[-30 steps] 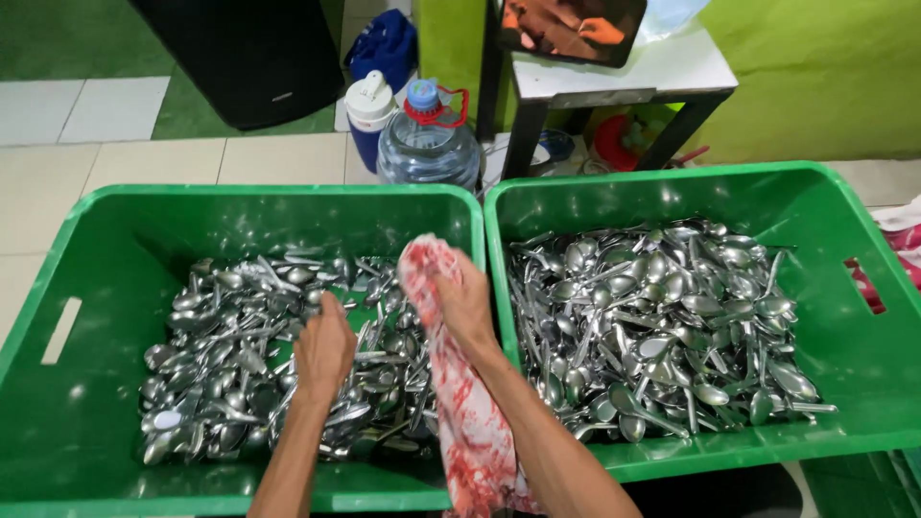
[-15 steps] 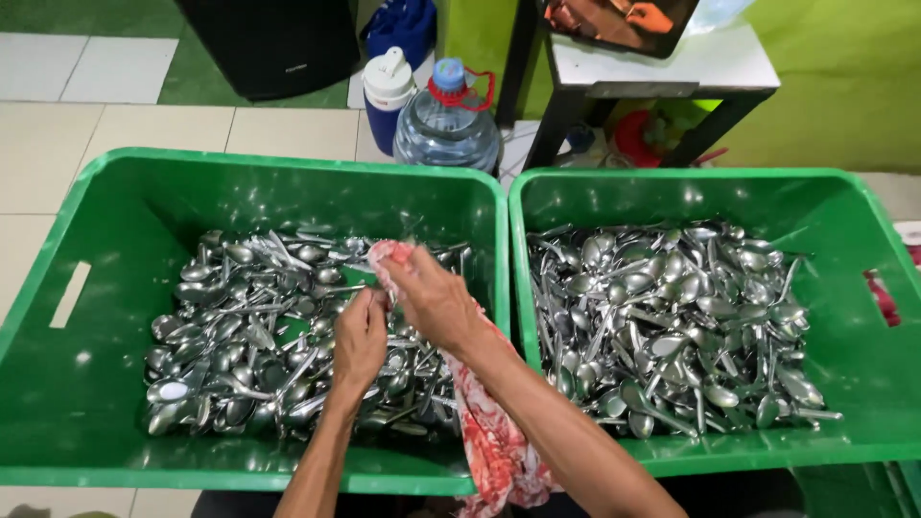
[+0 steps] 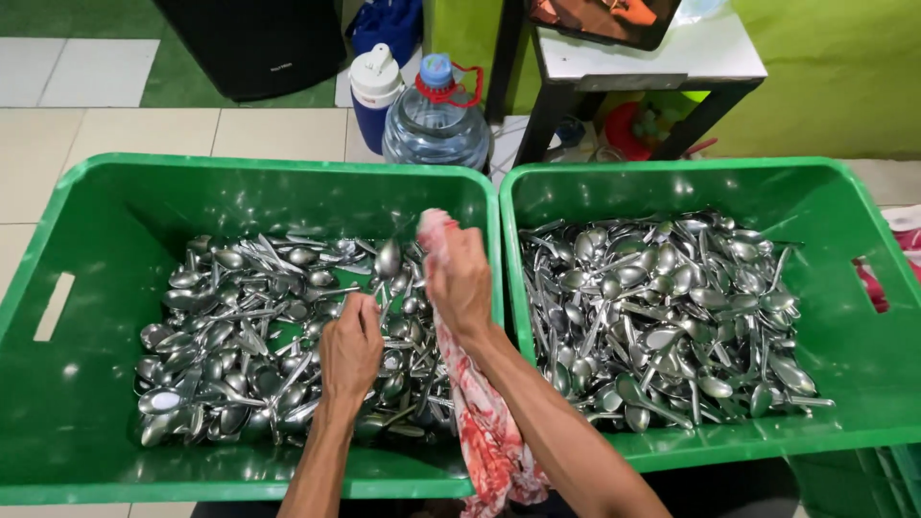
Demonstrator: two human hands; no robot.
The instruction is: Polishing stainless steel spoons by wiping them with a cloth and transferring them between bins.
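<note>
Left hand (image 3: 350,347) reaches down into the left green crate (image 3: 86,240), fingers curled onto the pile of metal spoons (image 3: 240,336); whether it grips one, cannot tell. Right hand (image 3: 459,276) is closed around a red-and-white cloth (image 3: 484,432), held just inside the crate's right wall; the cloth trails down over the near rim. A second spoon-filled green crate (image 3: 815,201) touches the left crate's right wall.

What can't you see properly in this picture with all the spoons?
Head view:
- What the left hand grips: its own back covers it.
- The right hand palm: the red-and-white cloth wraps it.
- The cloth's lower end: cut off by the bottom edge.
- The left crate floor: spoons mostly cover it.
</note>
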